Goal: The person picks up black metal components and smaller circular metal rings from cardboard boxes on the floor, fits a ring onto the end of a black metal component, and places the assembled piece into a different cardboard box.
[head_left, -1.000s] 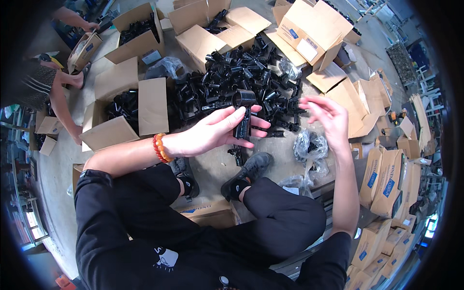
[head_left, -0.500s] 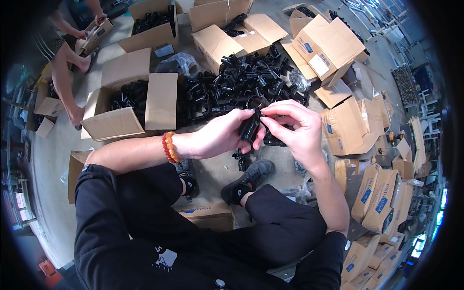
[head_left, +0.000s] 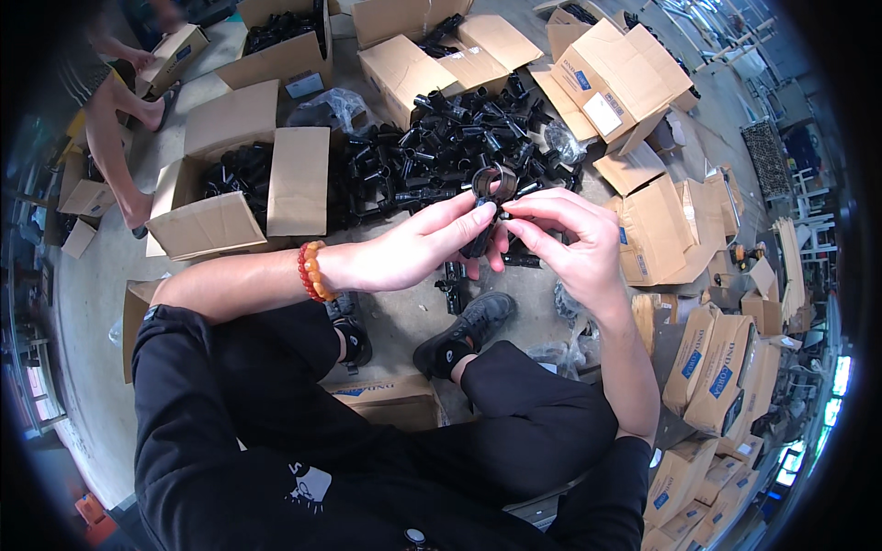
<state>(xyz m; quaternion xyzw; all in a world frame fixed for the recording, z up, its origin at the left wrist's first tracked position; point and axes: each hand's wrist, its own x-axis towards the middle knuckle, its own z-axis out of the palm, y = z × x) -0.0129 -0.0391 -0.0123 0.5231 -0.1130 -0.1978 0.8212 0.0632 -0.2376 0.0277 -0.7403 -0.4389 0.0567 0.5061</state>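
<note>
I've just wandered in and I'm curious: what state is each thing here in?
Black ringed part: held, off the floor
Left hand: closed on that part
Right hand: half curled at the part, grip unclear
Black heap: loose pieces
Box left of the heap: open, pieces inside
Clear plastic: crumpled
Bead bracelets: worn

The part (head_left: 479, 244) is black, the bracelets (head_left: 313, 272) red and orange.

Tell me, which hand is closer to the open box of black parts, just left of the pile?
Left. The left hand is to the right of the box, holding a black part. The right hand is farther right from the box, close to that same part.
</note>
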